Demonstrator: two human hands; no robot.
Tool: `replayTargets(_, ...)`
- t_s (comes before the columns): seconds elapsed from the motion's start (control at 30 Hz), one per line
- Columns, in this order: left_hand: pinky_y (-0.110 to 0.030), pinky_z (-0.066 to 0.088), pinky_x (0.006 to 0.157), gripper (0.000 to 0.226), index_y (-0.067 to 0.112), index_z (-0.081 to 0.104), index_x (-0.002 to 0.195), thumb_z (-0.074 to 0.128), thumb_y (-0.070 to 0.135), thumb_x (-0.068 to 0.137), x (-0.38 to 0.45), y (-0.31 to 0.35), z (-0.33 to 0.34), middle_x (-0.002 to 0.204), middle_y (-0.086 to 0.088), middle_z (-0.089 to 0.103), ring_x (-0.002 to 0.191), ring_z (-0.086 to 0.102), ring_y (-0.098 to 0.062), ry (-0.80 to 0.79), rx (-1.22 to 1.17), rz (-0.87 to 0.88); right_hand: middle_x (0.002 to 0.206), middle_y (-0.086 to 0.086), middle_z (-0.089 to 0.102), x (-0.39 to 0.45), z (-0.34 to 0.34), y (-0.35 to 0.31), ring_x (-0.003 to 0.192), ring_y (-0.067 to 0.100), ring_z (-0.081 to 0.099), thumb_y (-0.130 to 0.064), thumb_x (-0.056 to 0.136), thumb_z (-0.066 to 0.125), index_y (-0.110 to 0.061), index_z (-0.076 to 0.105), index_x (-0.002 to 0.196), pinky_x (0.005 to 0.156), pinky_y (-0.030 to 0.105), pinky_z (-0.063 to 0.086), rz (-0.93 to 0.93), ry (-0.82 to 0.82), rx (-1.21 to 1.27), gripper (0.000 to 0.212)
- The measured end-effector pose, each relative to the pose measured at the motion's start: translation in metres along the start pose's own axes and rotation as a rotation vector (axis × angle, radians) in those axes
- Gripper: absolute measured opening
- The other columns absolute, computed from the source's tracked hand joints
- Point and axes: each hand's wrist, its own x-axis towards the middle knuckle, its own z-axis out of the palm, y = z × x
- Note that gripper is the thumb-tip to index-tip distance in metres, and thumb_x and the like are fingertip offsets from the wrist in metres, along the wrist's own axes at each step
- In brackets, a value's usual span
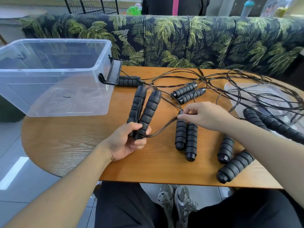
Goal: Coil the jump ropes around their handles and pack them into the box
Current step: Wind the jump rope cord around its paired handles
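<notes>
jump rope handles [144,112] gripped by left hand [126,142], right hand [204,117] pinching cord [164,127]

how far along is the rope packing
Nothing is packed: the box holds no ropes. In hand: the left hand grips one pair of handles while the right hand pinches its cord. The other ropes lie loose on the table.

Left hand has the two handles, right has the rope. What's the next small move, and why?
Probably bring the right hand across and lay the pinched rope over the handles gripped by the left hand: the rope hangs loose, uncoiled.
</notes>
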Motion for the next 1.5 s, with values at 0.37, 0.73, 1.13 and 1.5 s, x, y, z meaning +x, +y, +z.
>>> replayTargets(0.37, -0.019, 0.040, 0.047, 0.037, 0.009, 0.039, 0.135, 0.049, 0.012, 0.100, -0.004, 0.013, 0.008, 0.119, -0.018, 0.068, 0.059, 0.055, -0.017, -0.203, 0.299, -0.213, 0.060, -0.009, 0.059, 0.035, -0.003, -0.028, 0.048, 0.006, 0.049, -0.040, 0.083, 0.074, -0.022, 0.065, 0.073, 0.050, 0.023, 0.042, 0.006, 0.021, 0.262, 0.022)
replayTargets(0.73, -0.032, 0.036, 0.055, 0.039, 0.010, 0.033, 0.126, 0.060, 0.007, 0.097, 0.004, 0.034, 0.030, 0.089, 0.001, 0.072, 0.058, 0.054, -0.016, -0.207, 0.703, -0.379, 0.054, -0.005, 0.053, 0.045, -0.009, -0.044, 0.047, 0.011, 0.041, -0.053, 0.064, 0.089, -0.023, 0.075, 0.072, 0.044, 0.018, 0.034, 0.000, -0.020, 0.354, 0.034)
replayTargets(1.13, -0.022, 0.042, 0.041, 0.017, 0.006, 0.049, 0.110, 0.058, 0.018, 0.100, 0.016, 0.026, 0.022, 0.094, -0.013, 0.071, 0.054, 0.058, -0.020, -0.180, 0.675, -0.437, 0.047, -0.014, 0.054, 0.035, -0.003, -0.095, 0.042, 0.002, 0.044, -0.049, 0.074, 0.083, -0.026, 0.078, 0.077, 0.048, 0.020, 0.037, -0.174, -0.004, 0.273, 0.024)
replayTargets(1.5, -0.022, 0.045, 0.044, 0.029, 0.010, 0.050, 0.128, 0.055, 0.024, 0.103, 0.011, 0.018, 0.007, 0.101, -0.015, 0.073, 0.059, 0.058, -0.021, 0.152, 0.350, -0.136, 0.066, -0.006, 0.071, 0.012, 0.004, -0.108, 0.054, 0.005, 0.057, -0.035, 0.098, 0.060, -0.024, 0.079, 0.096, 0.052, 0.017, 0.041, -0.336, -0.082, 0.289, 0.022)
